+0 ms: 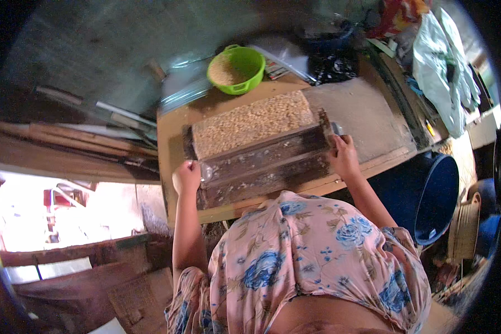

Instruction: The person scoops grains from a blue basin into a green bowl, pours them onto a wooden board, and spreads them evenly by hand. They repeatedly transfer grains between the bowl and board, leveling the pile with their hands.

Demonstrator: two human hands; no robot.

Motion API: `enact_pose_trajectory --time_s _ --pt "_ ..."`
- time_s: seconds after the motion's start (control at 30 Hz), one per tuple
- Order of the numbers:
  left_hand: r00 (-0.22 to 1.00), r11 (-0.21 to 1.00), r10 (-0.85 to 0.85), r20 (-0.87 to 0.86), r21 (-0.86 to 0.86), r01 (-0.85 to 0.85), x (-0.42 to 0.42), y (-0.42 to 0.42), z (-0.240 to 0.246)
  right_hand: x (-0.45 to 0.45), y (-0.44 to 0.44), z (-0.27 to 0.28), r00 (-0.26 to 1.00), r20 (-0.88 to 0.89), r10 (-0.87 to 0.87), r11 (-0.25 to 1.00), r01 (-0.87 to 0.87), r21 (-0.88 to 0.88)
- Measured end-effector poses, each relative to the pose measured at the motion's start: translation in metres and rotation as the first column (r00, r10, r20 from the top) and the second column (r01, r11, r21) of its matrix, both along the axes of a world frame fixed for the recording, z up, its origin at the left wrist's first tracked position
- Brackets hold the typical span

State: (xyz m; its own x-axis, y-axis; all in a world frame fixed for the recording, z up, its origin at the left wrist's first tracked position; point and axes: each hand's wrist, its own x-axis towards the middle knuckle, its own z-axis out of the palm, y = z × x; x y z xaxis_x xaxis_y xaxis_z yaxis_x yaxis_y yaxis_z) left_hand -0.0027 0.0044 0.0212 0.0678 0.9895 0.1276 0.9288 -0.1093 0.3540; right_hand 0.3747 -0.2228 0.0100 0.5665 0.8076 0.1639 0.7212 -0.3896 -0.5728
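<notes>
A long slab of puffed grain (252,123) lies on the table, with a dark wooden trough-like frame (267,163) along its near side. The frame is worn and flecked with pale bits. My left hand (187,177) is closed at the frame's left end, beside a bit of clear plastic (206,172). At the opposite end, my right hand (345,156) grips the frame near its upright end piece. My fingers hide the exact points of contact. Whether the slab touches the frame's inner edge, I cannot tell.
Beyond the slab stands a green plastic basin (236,71) holding loose grain. Clear plastic sheeting (185,96) lies left of it, and a black plastic bag (333,67) behind right. A blue barrel (436,200) is below the table's right side. Wooden planks (87,142) extend leftward.
</notes>
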Motion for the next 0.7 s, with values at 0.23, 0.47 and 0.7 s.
enact_pose_trajectory --time_s 0.23,0.47,0.7 --pt "1.0 0.996 -0.022 -0.009 -0.086 0.021 -0.002 -0.004 0.023 -0.036 0.053 0.058 0.892 0.205 0.403 0.903 -0.424 0.07" --pt "0.998 0.988 -0.058 0.017 -0.14 0.06 0.003 -0.009 0.04 -0.172 0.179 0.034 0.359 -0.035 0.933 0.32 -0.869 -0.377" --pt "0.994 0.988 -0.098 0.051 -0.119 0.103 -0.008 -0.009 0.031 -0.208 0.206 0.034 0.377 -0.14 0.916 0.208 -0.742 -0.638"
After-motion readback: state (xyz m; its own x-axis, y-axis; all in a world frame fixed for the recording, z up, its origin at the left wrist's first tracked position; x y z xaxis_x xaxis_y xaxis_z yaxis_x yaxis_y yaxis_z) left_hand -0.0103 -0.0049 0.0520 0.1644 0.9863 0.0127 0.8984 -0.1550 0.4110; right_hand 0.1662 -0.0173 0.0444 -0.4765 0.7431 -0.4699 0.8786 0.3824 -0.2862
